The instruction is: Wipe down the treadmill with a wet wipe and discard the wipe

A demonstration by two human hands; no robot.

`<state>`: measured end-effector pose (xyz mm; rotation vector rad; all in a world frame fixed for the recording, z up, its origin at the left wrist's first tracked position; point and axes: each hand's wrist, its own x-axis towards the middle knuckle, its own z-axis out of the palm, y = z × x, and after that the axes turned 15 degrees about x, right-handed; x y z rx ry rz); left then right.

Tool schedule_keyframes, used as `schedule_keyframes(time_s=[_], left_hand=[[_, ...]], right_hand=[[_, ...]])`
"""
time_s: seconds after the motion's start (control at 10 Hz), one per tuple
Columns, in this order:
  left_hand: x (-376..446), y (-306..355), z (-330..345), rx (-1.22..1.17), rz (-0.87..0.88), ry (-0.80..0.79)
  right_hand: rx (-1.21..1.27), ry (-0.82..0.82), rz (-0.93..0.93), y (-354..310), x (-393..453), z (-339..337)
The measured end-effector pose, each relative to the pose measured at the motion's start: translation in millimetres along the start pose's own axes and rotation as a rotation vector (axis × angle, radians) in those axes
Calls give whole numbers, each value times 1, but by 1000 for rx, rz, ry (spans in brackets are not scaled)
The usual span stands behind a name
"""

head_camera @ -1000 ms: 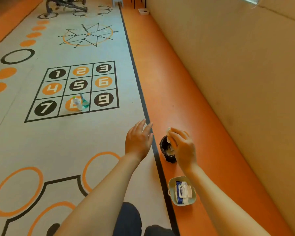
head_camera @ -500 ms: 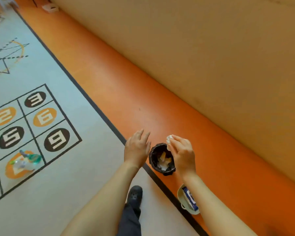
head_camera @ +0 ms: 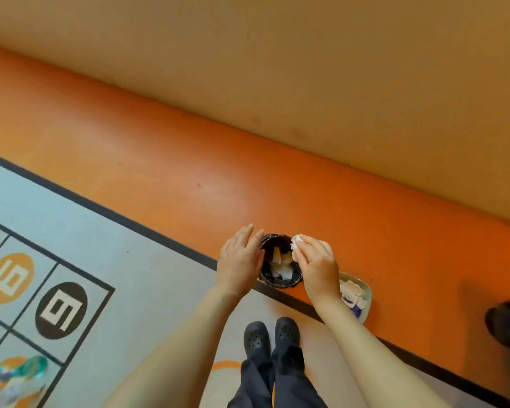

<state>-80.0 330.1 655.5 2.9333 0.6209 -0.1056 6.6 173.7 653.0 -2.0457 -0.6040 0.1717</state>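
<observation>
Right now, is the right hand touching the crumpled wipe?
Touching. The head view shows the right hand pinching the crumpled wipe in its fingertips, over the small black bin.

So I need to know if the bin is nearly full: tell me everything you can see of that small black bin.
The bin is small, round and dark, lined with a crinkled black bag folded over its rim. It stands upright on the orange floor by the black border line. Crumpled white and yellowish paper lies inside, below the rim. The left hand is open beside its left side; contact is unclear. The right hand pinches a wipe above its right rim.
</observation>
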Motion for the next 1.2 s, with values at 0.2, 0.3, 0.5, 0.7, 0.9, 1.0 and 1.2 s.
schedule_keyframes(time_s=[0.2,0.3,0.5,0.7,0.9,1.0,1.2], left_hand=[[27,-15,50,-11,14,56],[36,-22,81,9,25,59],[55,-36,135,4,36,66],[60,-48,180,27,59,27],[62,-51,195,35,31,-11],[59,-46,191,19,15,-35],[58,-32,174,26,-1,41]], right_hand=[[-6,-38,30,52,11,39],[-13,-58,59,81,14,56],[20,-150,124,149,20,99],[-38,-289,288,197,22,135],[-116,-442,403,211,16,144],[-122,-464,420,207,12,135],[-119,-465,415,192,14,111]])
